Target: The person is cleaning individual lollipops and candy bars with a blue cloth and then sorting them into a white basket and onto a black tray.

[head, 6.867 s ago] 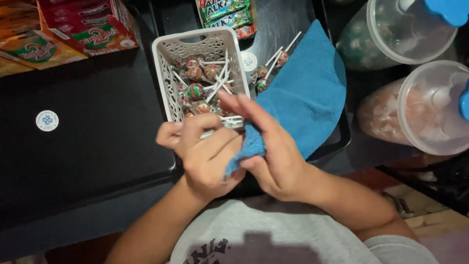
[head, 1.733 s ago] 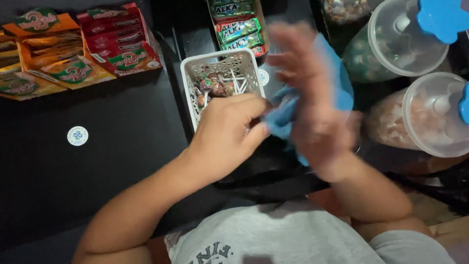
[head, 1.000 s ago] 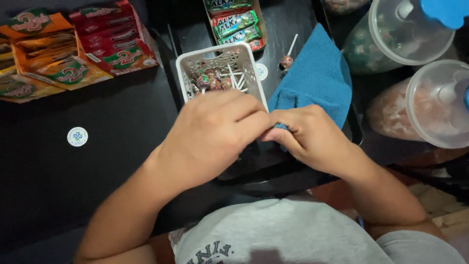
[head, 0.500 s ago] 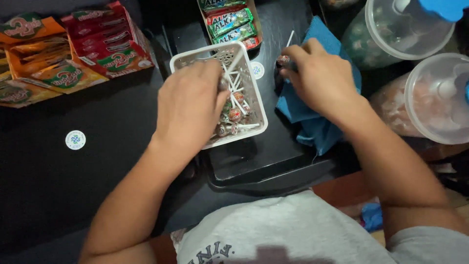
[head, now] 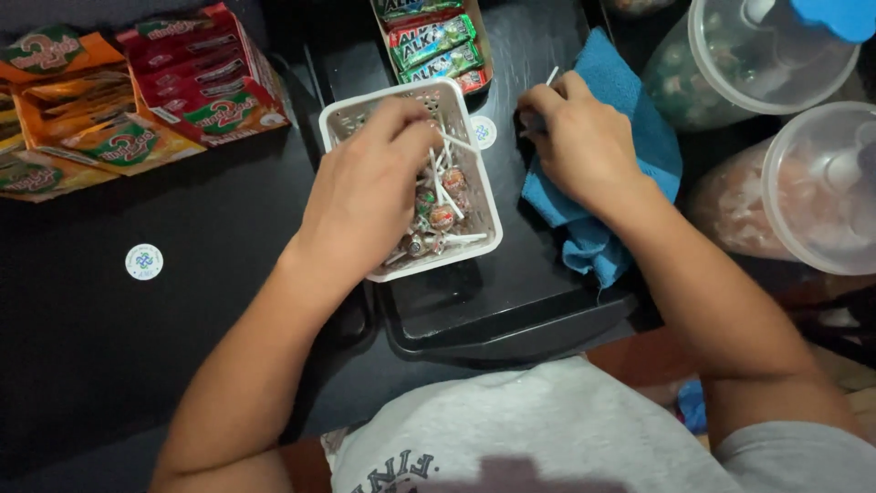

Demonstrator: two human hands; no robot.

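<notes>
Left hand [head: 370, 187] reaches into a white slotted basket [head: 484, 215] of wrapped lollipops [head: 441, 217], fingers curled; whether it grips one cannot be told. Right hand [head: 584, 141], beside it on a blue cloth [head: 639, 119], pinches a lollipop stick [head: 551, 76]. Sorting appears midway; next comes a careful pinch and lift.

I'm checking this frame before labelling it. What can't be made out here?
- Head view: left hand covers much of the white basket, hiding lollipops beneath.
- Right hand hides its grip on a white stick over the blue cloth.
- Clear tubs: cut by the right edge, contents blurred.
</notes>
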